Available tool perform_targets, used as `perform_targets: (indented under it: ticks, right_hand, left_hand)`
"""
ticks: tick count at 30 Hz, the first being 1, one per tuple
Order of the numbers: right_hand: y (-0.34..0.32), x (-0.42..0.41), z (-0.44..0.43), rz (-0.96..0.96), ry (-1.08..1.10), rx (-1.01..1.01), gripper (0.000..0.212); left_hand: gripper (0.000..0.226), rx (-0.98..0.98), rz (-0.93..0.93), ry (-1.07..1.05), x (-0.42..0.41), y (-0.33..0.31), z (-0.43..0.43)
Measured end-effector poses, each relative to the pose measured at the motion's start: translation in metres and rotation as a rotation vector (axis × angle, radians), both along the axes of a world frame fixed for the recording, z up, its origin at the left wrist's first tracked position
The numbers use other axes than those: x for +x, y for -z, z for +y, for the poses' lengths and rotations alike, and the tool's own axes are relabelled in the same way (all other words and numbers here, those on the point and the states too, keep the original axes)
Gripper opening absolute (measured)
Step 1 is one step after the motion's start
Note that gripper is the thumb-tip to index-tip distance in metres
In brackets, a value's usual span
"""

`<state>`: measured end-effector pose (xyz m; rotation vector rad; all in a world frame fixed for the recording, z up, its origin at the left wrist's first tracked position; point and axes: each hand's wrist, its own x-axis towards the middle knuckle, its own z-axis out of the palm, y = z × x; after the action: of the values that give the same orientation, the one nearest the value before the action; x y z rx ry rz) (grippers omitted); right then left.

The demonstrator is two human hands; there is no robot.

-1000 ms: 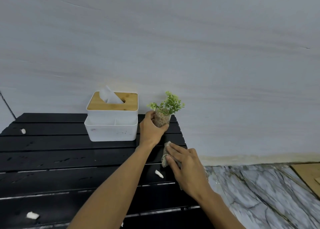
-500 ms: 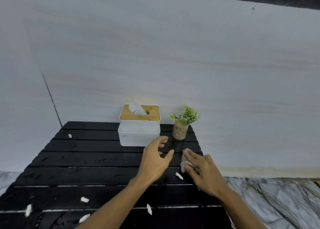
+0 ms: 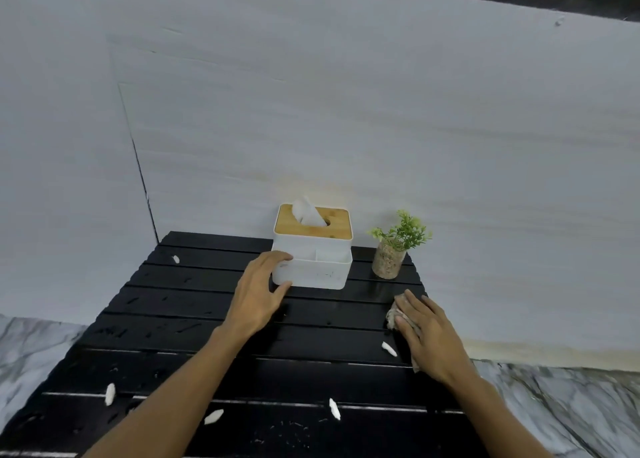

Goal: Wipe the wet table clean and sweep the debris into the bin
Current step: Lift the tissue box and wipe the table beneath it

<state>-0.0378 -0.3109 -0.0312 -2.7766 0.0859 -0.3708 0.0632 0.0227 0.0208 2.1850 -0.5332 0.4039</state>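
The job is looking only partly done. The right hand is lying flat on a crumpled cloth, to the right of the tissue box and nearer the camera. Its grip is spread wide, with straight fingers pressing the cloth onto the bench rather than clutching it.

The left hand is taking hold of the tissue box at its left end. Its grip is half closed, the fingers curving onto the upper left edge and the thumb touching the lower left corner. The box is sitting flat on the bench, not raised as far as I can tell. A small potted plant is standing just right of the tissue box.

The slats directly in front of the tissue box and to its right are showing dark and even, so that patch is probably wiped already. Left of the box and nearer the camera, wet flecks are glinting across several slats, so wiping is remaining there.

White scraps are lying loose on the bench. One is left of the box towards the back, one is beside the right hand, and three are well in front of the box. The bin is not showing anywhere, so the sweeping is looking barely started. My guess is that the box is being held for shifting so the cloth can reach beneath it.
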Motion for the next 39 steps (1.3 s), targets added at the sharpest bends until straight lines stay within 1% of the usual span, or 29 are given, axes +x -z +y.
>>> perform_targets:
  ticks: [5,9,12,17,21,26,30,32,35,38,39]
  right_hand:
    - [0.001,0.003,-0.002,-0.005,-0.024,-0.027,0.064]
    - [0.004,0.003,-0.004,-0.001,-0.026,-0.022,0.065]
    - [0.001,0.002,-0.002,-0.005,-0.033,-0.01,0.063]
    - [-0.007,-0.005,0.007,0.016,-0.011,0.09,0.055]
    - [-0.007,-0.006,0.011,0.012,0.001,0.106,0.056]
    - [-0.011,-0.009,0.025,0.005,0.073,0.159,0.05]
    - [-0.014,-0.007,0.04,0.022,0.13,0.181,0.05]
    - [-0.016,0.0,0.05,0.039,0.147,0.205,0.046]
    - [-0.022,0.014,0.065,0.067,0.107,0.222,0.036]
    - [-0.027,0.033,0.083,0.121,-0.002,0.225,0.033]
    - [-0.027,0.04,0.089,0.151,-0.057,0.225,0.028]
  left_hand:
    - [0.031,-0.006,-0.092,-0.021,0.007,0.007,-0.003]
    - [0.02,-0.05,-0.111,-0.047,0.011,0.007,-0.006]
    - [0.016,-0.077,-0.108,-0.036,0.015,0.008,-0.004]
    - [0.017,-0.111,-0.134,-0.027,0.011,0.007,-0.005]
    - [0.018,-0.129,-0.172,-0.022,0.002,0.001,-0.003]
    - [0.028,-0.255,-0.162,0.012,-0.011,-0.02,0.007]
    - [0.024,-0.258,-0.228,0.003,-0.016,-0.042,0.018]
    - [0.021,-0.244,-0.274,-0.004,-0.015,-0.054,0.024]
    - [0.019,-0.243,-0.311,-0.017,-0.016,-0.072,0.031]
    - [0.019,-0.268,-0.32,-0.043,-0.02,-0.088,0.034]
    - [0.019,-0.285,-0.318,-0.048,-0.021,-0.093,0.034]
